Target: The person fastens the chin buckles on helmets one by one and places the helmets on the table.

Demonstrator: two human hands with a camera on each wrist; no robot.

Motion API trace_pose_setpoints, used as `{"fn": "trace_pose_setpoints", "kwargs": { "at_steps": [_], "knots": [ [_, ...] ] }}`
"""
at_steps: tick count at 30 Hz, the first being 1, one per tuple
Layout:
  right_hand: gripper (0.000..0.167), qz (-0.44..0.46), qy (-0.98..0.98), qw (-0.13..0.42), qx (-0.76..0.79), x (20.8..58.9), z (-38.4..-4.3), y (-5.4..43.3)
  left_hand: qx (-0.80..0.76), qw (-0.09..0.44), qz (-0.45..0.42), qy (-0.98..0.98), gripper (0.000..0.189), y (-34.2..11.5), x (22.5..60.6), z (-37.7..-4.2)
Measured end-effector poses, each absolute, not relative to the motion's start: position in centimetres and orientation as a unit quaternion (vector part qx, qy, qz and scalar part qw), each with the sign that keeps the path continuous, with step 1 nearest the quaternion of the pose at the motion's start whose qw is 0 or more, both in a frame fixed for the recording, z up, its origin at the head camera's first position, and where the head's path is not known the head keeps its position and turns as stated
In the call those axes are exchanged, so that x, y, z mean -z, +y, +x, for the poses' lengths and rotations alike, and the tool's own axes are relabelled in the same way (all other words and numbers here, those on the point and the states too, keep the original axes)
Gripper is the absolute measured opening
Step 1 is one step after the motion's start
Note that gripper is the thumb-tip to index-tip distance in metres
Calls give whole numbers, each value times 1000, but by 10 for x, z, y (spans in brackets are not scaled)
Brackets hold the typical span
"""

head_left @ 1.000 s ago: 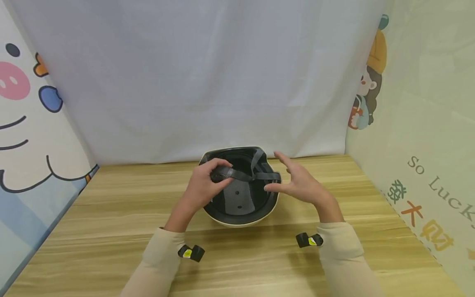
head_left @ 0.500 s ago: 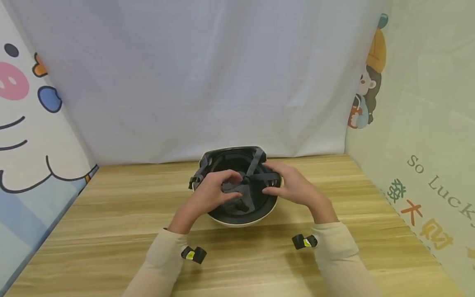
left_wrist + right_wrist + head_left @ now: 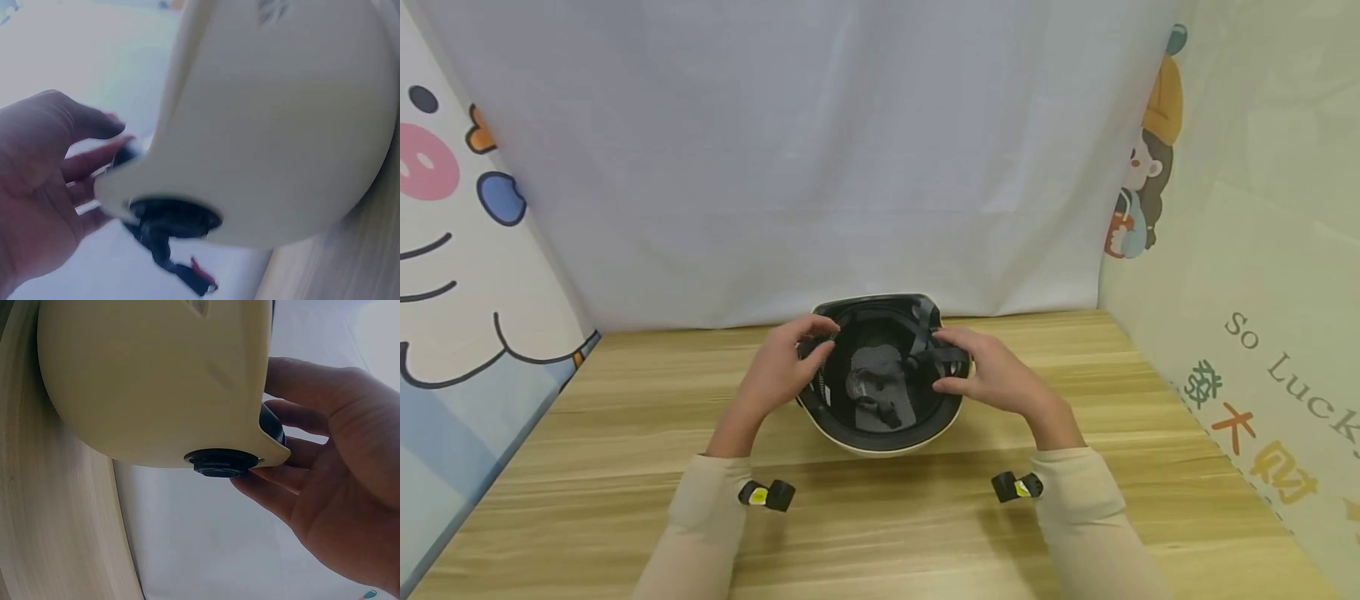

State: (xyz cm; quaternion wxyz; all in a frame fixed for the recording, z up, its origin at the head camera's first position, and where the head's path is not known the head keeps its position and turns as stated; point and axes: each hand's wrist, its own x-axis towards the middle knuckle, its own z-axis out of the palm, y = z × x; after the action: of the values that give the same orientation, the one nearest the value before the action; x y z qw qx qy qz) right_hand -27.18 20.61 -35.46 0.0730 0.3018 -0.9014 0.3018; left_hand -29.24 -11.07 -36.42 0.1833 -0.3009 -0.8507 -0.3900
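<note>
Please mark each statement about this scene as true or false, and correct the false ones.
1. The helmet lies upside down on the wooden table. True.
2. The left hand rests flat on the table, away from the helmet. False: its fingers are at the helmet's left rim.
3. The right hand is at the helmet's right rim, where a dark strap runs. True.
4. The helmet's outer shell is bright red. False: it is cream coloured, with a dark inside.
5. Behind the table hangs a plain pale curtain. True.
</note>
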Motion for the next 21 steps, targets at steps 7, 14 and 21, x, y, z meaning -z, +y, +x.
{"fn": "trace_pose_setpoints", "kwargs": {
  "at_steps": [7, 14, 21],
  "knots": [
    [69, 304, -901, 72, -301, 356, -273, 207, 454, 109, -210, -859, 40, -133, 365, -302],
    [69, 303, -901, 72, -302, 355, -274, 208, 499, -12, -211, -841, 47, -142, 375, -311],
    [68, 303, -902, 69, -299, 355, -273, 207, 469, -48, -261, -842, 60, -154, 388, -314]
  ]
}}
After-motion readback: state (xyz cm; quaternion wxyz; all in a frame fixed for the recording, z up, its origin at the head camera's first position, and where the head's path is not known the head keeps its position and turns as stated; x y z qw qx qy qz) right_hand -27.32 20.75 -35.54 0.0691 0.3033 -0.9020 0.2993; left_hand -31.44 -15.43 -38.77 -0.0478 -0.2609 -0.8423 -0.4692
